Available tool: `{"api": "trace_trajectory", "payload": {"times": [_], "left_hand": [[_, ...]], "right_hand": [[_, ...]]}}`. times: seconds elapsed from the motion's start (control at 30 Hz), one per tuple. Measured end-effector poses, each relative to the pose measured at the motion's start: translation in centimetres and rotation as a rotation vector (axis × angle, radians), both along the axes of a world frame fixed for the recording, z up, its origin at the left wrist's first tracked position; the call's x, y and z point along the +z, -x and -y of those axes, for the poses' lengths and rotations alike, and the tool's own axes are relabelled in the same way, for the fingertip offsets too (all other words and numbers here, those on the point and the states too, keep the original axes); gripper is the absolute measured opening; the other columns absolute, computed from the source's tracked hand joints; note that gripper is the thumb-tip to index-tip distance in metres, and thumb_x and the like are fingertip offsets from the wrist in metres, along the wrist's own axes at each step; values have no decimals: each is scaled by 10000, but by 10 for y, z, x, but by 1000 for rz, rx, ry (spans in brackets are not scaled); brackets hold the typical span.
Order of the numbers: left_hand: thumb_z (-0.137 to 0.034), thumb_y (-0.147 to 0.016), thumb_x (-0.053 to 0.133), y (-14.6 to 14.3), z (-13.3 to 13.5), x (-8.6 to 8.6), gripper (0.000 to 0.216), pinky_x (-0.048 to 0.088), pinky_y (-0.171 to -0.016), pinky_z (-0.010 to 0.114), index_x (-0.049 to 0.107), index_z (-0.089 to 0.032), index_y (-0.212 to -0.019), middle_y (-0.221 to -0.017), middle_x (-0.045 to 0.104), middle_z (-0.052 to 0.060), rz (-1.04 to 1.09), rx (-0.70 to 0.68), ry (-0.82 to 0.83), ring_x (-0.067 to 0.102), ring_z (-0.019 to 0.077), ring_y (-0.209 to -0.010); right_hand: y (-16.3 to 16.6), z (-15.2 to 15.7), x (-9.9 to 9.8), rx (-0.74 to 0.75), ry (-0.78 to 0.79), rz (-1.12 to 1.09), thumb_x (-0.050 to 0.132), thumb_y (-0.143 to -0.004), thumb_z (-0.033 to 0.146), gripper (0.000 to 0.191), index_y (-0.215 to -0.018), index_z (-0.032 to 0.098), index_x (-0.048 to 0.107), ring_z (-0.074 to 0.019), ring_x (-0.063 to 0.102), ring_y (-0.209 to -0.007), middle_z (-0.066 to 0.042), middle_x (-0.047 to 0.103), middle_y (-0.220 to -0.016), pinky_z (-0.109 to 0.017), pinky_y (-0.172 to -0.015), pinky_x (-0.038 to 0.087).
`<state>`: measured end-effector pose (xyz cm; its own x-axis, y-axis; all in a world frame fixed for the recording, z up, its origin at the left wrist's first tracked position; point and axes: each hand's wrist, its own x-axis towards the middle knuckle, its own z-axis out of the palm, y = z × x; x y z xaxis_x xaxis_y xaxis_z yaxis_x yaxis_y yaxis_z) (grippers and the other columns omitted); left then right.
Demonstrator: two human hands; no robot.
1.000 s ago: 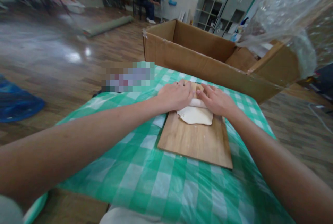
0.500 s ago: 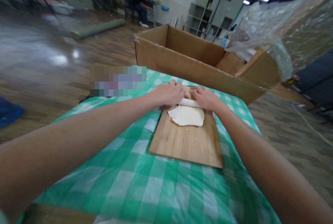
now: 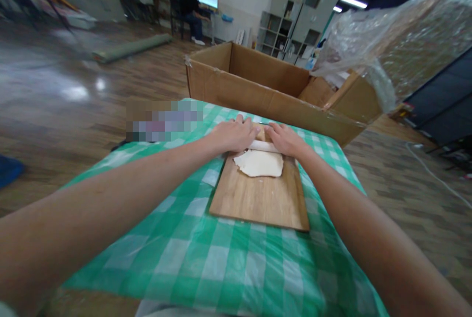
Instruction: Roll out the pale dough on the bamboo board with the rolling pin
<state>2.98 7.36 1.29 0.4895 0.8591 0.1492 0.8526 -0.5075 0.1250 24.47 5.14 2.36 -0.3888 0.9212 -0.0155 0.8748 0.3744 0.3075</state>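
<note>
A pale rolling pin (image 3: 264, 146) lies across the far edge of a flattened, uneven sheet of white dough (image 3: 259, 163). My left hand (image 3: 235, 135) rests over the pin's left end, and my right hand (image 3: 284, 138) covers its right end. Both hands are curved over the pin, hiding its tips. Beneath the dough is a wooden board (image 3: 260, 201), its near half bare wood with a few small white specks. The far end of the board is partly concealed by my hands.
A green-and-white checked cloth (image 3: 177, 238) covers the table. Just past its far edge stands a large open cardboard box (image 3: 258, 86), with clear plastic wrap (image 3: 368, 27) at its right. A blurred-out patch (image 3: 162, 123) sits at the table's left edge. Two people are in the background.
The whole view has shifted slightly. Against the board and dough, my hands and the rolling pin are in nearly the same place.
</note>
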Motion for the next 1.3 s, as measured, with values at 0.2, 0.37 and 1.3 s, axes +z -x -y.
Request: {"api": "trace_trajectory", "payload": {"times": [0.2, 0.37, 1.3], "left_hand": [[-428, -1087, 226, 4, 6, -3, 520, 496, -949, 549, 504, -237, -1482, -1342, 588, 217, -81, -142, -86, 578, 421, -1278], [-438, -1087, 184, 5, 9, 4, 546, 491, -961, 564, 491, -241, -1492, -1365, 581, 214, -99, -166, -62, 554, 429, -1299], [-407, -1107, 198, 13, 12, 0, 499, 507, -817, 440, 588, -223, -1360, -1335, 627, 159, -158, -283, -219, 566, 347, -1210]], "right_hand": [[3, 17, -2, -57, -35, -60, 142, -1125, 389, 554, -1558, 199, 429, -338, 471, -1411, -158, 464, -1605, -520, -1127, 381], [3, 25, -7, -99, 24, -269, 165, -1110, 415, 573, -1567, 201, 438, -354, 387, -1498, -137, 404, -1663, -574, -1216, 261], [49, 118, 10, -199, -36, -381, 299, -982, 776, 939, -1614, 82, 331, -428, 444, -1469, -258, 373, -1653, -539, -1127, 416]]}}
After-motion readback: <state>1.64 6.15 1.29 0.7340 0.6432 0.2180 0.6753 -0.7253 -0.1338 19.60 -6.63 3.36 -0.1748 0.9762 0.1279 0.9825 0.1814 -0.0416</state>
